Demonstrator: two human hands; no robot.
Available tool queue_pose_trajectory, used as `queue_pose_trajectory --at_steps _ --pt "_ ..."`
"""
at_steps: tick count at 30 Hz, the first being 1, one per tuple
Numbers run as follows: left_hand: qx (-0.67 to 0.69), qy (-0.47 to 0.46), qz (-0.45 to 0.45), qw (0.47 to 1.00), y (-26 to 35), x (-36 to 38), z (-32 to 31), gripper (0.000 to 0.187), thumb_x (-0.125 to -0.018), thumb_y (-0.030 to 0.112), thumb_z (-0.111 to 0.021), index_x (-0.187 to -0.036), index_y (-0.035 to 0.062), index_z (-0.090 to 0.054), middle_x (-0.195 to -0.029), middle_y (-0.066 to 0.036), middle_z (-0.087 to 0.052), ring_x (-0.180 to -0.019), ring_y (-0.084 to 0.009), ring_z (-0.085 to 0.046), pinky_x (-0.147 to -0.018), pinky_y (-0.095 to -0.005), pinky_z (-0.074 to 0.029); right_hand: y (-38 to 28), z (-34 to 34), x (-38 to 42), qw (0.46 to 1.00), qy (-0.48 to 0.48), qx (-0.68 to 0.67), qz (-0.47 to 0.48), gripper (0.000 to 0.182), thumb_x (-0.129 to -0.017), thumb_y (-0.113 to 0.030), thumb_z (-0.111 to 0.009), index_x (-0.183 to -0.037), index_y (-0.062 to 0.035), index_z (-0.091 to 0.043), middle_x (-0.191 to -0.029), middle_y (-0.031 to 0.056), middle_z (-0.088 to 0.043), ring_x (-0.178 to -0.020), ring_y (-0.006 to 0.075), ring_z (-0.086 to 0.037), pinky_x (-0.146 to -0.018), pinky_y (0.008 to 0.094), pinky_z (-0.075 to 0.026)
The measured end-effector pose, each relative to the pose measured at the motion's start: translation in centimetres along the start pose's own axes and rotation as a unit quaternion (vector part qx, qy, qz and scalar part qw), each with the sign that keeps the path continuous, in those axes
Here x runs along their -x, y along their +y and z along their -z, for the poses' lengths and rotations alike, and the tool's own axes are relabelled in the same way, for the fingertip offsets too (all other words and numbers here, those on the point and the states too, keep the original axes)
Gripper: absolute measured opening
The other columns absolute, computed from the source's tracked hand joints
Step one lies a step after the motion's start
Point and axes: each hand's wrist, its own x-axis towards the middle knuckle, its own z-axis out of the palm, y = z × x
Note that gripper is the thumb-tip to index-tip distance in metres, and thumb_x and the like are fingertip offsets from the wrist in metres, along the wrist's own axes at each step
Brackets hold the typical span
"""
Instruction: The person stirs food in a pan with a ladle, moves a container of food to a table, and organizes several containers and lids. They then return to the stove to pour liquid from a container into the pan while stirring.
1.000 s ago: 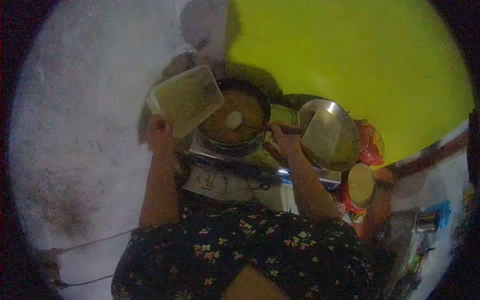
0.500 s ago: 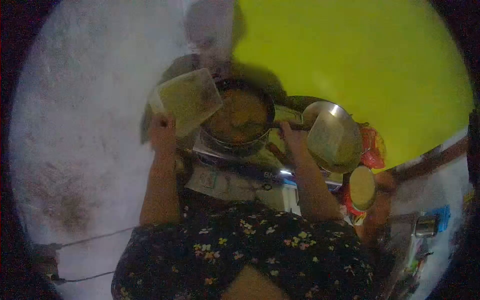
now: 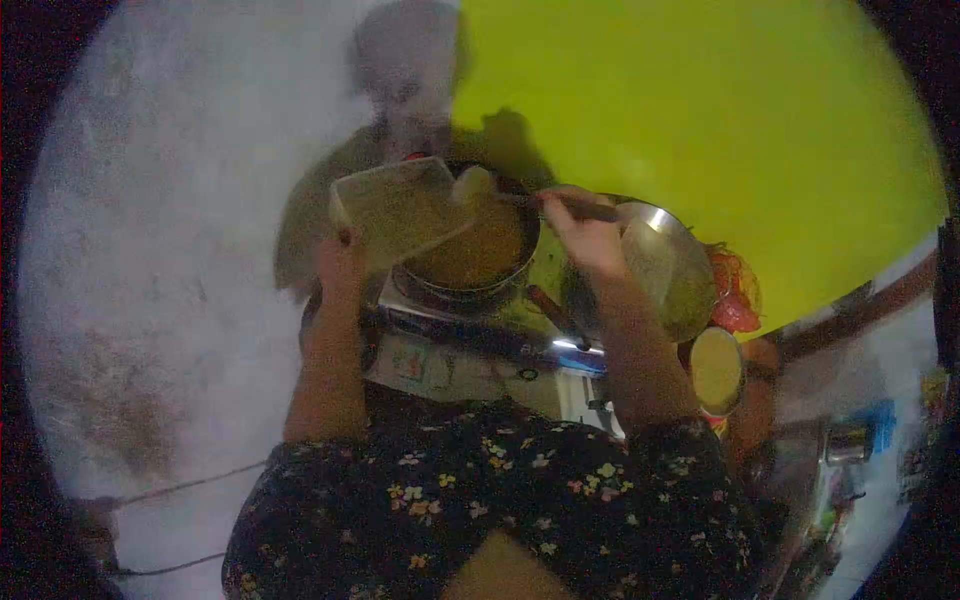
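Note:
My left hand [image 3: 343, 258] is closed on the near left side of a translucent plastic container [image 3: 395, 210], which tilts beside and partly over a dark pan [image 3: 532, 262] on the stove. Brownish-yellow food [image 3: 470, 250] fills the pan; its details are blurred. My right hand [image 3: 590, 238] grips the dark handle of a ladle [image 3: 473, 184]. Its pale, rounded head is raised above the pan at the container's right edge. Dim light hides whatever is in the ladle and the container.
The pan stands on a stove [image 3: 450, 318]. Right of it is a wide metal bowl [image 3: 672, 275] behind my right forearm. Farther right are a red plastic bag [image 3: 738, 295] and a round tub with a yellowish top [image 3: 717, 370]. A grey and yellow-green wall [image 3: 640, 110] rises behind.
My right hand has lifted the ladle out of the pan to the container's edge. My left hand has brought the container slightly right, over the pan's left part.

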Motion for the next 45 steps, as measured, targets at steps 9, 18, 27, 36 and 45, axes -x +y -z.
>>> queue_pose_trajectory --at_steps 9,18,27,36,45 --pt "0.104 -0.084 0.087 0.987 -3.7 0.1 -2.5 0.040 -0.087 0.037 -0.055 -0.092 -0.0015 -0.061 -0.077 -0.020 -0.063 -0.073 -0.0315 -0.063 -0.067 -0.0411 -0.046 2.4 -1.2 0.9 0.967 0.034 -0.138 0.211 0.015 -0.076 0.007 -0.065 -0.088 -0.0004 -0.065 -0.093 0.0140 -0.067 -0.081 0.0188 -0.064 -0.073 0.0282 -0.051" --pt "0.108 -0.088 0.117 0.983 -1.6 0.9 0.4 0.044 -0.090 0.040 -0.051 -0.085 -0.0037 -0.061 -0.069 -0.016 -0.061 -0.063 -0.0262 -0.060 -0.060 -0.0390 -0.044 5.2 2.3 2.0 0.967 0.176 -0.161 -0.084 0.013 -0.087 -0.014 -0.060 -0.087 -0.0024 -0.066 -0.072 0.0035 -0.062 -0.059 0.0118 -0.055 -0.054 0.0238 -0.045" --pt "0.180 -0.014 0.075 0.981 -2.8 1.1 -0.4 0.040 -0.091 0.037 -0.054 -0.084 -0.0022 -0.059 -0.065 -0.007 -0.055 -0.059 -0.0169 -0.051 -0.056 -0.0343 -0.041 9.2 -1.7 4.7 0.982 0.037 -0.026 -0.182 0.014 -0.084 -0.017 -0.064 -0.082 -0.0027 -0.065 -0.073 0.0023 -0.061 -0.070 0.0134 -0.057 -0.066 0.0297 -0.046" --pt "0.143 0.004 0.111 0.983 1.0 1.3 1.9 0.036 -0.089 0.034 -0.058 -0.078 -0.0001 -0.058 -0.064 -0.008 -0.055 -0.060 -0.0162 -0.052 -0.057 -0.0335 -0.042 11.4 -3.1 5.4 0.986 0.013 -0.064 -0.156 0.016 -0.085 -0.019 -0.061 -0.083 -0.0040 -0.066 -0.072 0.0030 -0.061 -0.067 0.0144 -0.055 -0.061 0.0306 -0.045" --pt "0.147 0.028 0.058 0.987 -3.0 -0.2 0.1 0.036 -0.085 0.032 -0.064 -0.072 -0.0001 -0.056 -0.063 -0.012 -0.056 -0.058 -0.0214 -0.052 -0.058 -0.0369 -0.044 9.4 -1.3 4.4 0.968 0.016 -0.041 -0.247 0.018 -0.084 -0.022 -0.061 -0.080 -0.0058 -0.068 -0.064 0.0019 -0.058 -0.059 0.0122 -0.054 -0.056 0.0287 -0.044"
